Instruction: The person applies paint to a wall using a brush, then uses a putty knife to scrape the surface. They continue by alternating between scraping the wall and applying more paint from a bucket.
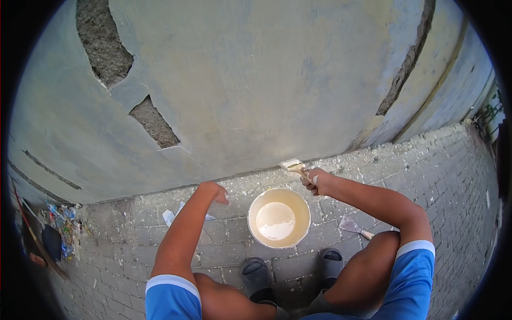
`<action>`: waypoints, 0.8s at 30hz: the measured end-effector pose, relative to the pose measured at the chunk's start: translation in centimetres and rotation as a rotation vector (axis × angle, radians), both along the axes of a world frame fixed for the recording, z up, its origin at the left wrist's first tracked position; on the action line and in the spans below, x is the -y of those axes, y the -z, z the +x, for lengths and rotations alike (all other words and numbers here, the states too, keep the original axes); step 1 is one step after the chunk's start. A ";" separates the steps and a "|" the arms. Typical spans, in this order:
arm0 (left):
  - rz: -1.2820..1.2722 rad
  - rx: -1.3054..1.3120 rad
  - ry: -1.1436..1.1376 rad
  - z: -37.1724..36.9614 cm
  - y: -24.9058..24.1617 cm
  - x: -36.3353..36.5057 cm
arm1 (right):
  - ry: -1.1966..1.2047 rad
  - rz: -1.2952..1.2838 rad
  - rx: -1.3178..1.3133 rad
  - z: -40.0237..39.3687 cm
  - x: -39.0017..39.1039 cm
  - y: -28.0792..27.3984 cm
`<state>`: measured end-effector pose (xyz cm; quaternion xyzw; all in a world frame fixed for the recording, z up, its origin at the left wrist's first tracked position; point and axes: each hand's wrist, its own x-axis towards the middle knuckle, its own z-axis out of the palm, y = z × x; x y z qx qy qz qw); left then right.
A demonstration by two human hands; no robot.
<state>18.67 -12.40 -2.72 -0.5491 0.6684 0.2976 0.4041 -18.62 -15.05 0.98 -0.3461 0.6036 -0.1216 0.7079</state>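
Note:
My right hand [317,181] is closed round the handle of a paintbrush [293,166], whose pale, paint-coated bristles point left near the base of the wall [256,96]. Below and left of the brush, a round bucket [252,224] stands on the paving, with cream-white paint [275,221] in the bottom. To the left of the bucket, my left hand [214,193] hangs over the ground near the wall's foot. Its fingers are mostly hidden behind the wrist, and nothing shows in it.
A scraper [352,225] lies on the paving right of the bucket. Sandalled feet [257,274] are just below it. Paper scraps [169,217] lie at left, litter [65,213] farther left. The wall has broken patches [154,122] of bare rough material.

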 end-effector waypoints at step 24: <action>-0.039 -0.029 0.000 0.2 -0.8 -0.5 | 0.274 -0.836 0.358 4.8 -3.9 -20.6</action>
